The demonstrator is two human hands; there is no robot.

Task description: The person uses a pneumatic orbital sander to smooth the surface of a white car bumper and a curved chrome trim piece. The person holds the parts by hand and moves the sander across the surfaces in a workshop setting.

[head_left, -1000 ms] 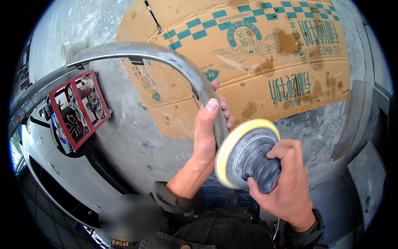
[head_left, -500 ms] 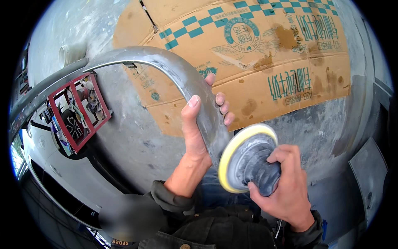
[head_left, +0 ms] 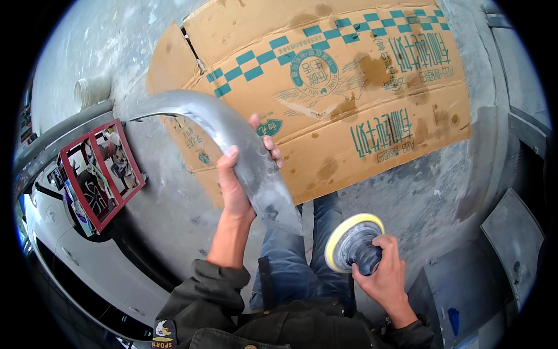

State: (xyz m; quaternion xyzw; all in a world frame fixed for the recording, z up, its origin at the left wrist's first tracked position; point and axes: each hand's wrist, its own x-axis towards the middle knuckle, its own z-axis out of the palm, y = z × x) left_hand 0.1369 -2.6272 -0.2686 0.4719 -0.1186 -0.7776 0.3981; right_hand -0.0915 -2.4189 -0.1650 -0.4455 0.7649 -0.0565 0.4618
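Note:
A curved grey panel (head_left: 247, 154), arched like a car's wheel-arch trim, slants across the middle of the view with whitish dust on its lower end. My left hand (head_left: 235, 189) is closed around its edge, thumb on the near face and fingertips showing at the far edge. In my right hand (head_left: 383, 279) is a round sanding pad (head_left: 352, 244) with a yellow rim and a dark, dusty grip. My fingers and thumb clasp that grip. The pad is tilted and apart from the panel, to the right of its lower end. Its working face is turned away from view.
Flattened cardboard (head_left: 325, 134) with stains covers much of the grey floor (head_left: 168, 192). On the left are a red-framed cart (head_left: 90, 136) filled with supplies, a white tub (head_left: 92, 93) and a white car (head_left: 87, 256). Grey panels (head_left: 511, 238) lean at the right.
The sanding pad has come away from the panel's lower end, and a wide gap now separates them. My left hand has shifted left with the panel.

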